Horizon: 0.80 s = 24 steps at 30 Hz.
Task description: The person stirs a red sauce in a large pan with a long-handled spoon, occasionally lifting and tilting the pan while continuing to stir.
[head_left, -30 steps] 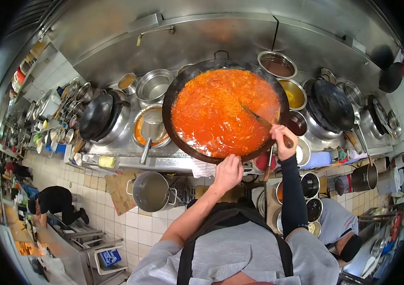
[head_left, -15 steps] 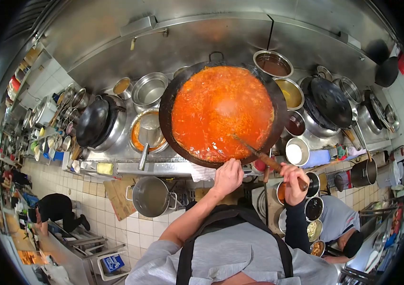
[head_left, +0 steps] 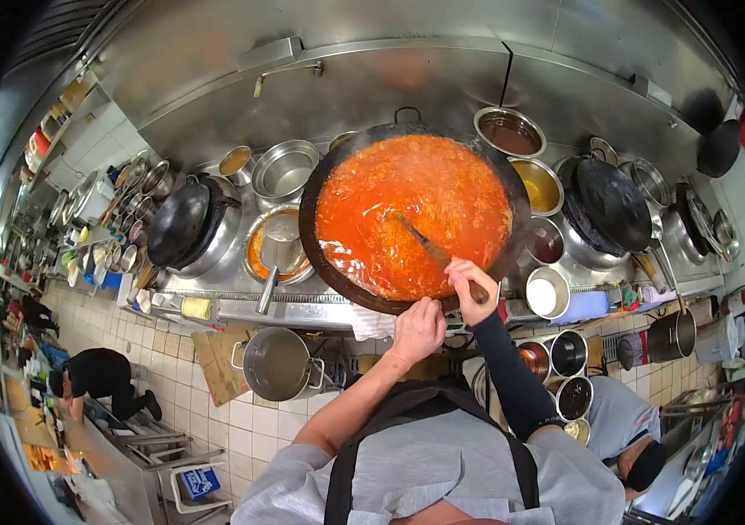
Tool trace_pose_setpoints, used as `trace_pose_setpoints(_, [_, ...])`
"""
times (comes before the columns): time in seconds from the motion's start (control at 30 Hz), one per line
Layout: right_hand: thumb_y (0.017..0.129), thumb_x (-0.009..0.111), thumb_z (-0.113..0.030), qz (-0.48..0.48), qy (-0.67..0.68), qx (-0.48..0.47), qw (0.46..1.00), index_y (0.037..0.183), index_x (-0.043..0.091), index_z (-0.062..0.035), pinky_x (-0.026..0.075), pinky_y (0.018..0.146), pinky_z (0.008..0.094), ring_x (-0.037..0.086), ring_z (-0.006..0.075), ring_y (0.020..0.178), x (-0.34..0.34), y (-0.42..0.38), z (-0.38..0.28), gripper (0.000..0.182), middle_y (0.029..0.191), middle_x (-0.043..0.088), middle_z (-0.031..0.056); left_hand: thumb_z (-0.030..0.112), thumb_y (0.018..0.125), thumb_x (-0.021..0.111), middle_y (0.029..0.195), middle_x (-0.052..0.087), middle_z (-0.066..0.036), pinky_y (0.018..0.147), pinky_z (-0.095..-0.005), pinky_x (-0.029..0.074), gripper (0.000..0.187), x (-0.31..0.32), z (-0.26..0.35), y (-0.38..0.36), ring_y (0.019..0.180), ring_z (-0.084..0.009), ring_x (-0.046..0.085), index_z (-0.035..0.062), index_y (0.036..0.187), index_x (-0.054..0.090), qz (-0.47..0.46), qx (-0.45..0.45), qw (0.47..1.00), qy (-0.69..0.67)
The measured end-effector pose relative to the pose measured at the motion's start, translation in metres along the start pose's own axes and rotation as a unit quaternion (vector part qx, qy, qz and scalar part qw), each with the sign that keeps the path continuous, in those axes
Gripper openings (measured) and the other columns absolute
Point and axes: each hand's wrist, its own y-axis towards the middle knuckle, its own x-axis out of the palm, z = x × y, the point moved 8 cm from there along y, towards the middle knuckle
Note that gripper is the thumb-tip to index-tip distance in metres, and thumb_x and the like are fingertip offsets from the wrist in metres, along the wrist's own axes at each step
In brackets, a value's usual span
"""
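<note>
A large black wok [head_left: 309, 236] holds bright orange-red soup [head_left: 407, 206] with small bits in it, steaming. My left hand [head_left: 421, 332] is closed at the wok's near rim, fingers over the edge, beside a white striped cloth [head_left: 373, 321]. In my right hand [head_left: 472, 284] is a long wooden-handled cooking tool [head_left: 432, 249]. It slants up toward me over the near right rim; its head is sunk in the soup and hidden.
Left of the wok, a strainer [head_left: 282, 226] rests over a pot of orange liquid. Bowls, including one of yellow liquid [head_left: 537, 185], stand to the right. Black woks [head_left: 178, 220] flank both sides. A steel stockpot [head_left: 278, 363] is below left. Two people [head_left: 110, 385] bend nearby.
My right hand has moved left and forward over the near rim, bringing the tool's shaft toward the middle of the soup. My left hand stays at the rim.
</note>
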Motion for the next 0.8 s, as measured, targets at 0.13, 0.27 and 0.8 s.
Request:
trace_pose_setpoints(0.13, [0.105, 0.066, 0.008, -0.015, -0.008, -0.043, 0.999, 0.087, 0.062, 0.0013, 0.056, 0.103, 0.0453, 0.069, 0.0228, 0.090, 0.001, 0.035, 0.027, 0.020, 0.090, 0.069, 0.0106, 0.009, 0.091, 0.072, 0.090, 0.064, -0.015, 0.073, -0.0487, 0.060, 0.013, -0.003, 0.003, -0.001, 0.083, -0.0366, 0.072, 0.0035, 0.097, 0.062, 0.007, 0.000, 1.000, 0.003])
trace_pose_setpoints(0.27, [0.106, 0.069, 0.005, -0.024, -0.006, -0.041, 0.999, 0.088, 0.063, 0.0031, 0.056, 0.092, 0.0393, 0.065, 0.0221, 0.087, -0.017, 0.061, 0.046, 0.019, 0.090, 0.069, 0.0107, 0.007, 0.091, 0.071, 0.090, 0.066, -0.015, 0.073, -0.0488, 0.059, 0.012, -0.003, 0.003, -0.002, 0.083, -0.0371, 0.072, 0.0038, 0.098, 0.062, 0.011, 0.001, 1.000, 0.001])
trace_pose_setpoints(0.8, [0.106, 0.066, 0.009, 0.013, -0.104, -0.003, 0.994, 0.088, 0.061, 0.0023, 0.053, 0.102, 0.0433, 0.065, 0.0230, 0.092, -0.093, -0.003, -0.040, 0.020, 0.094, 0.068, 0.0099, 0.013, 0.096, 0.074, 0.109, 0.064, -0.011, 0.090, -0.0494, 0.045, 0.025, -0.011, 0.010, -0.025, 0.103, -0.0331, 0.061, 0.0042, 0.118, 0.067, -0.004, 0.034, 0.999, 0.013])
